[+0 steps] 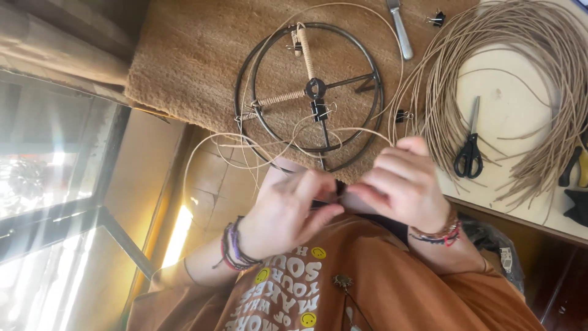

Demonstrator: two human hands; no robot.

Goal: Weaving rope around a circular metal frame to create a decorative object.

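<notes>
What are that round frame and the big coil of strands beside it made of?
The round frame looks like dark metal: thin rigid hoops and spokes with a dull sheen, two spokes wrapped in pale cord. The coil of strands seems to be natural cane or rattan, judging by its matte tan colour and stiff springy loops, though paper cord is possible.

Bright window (43, 178) glare at left; sharp, warm daylight
</notes>
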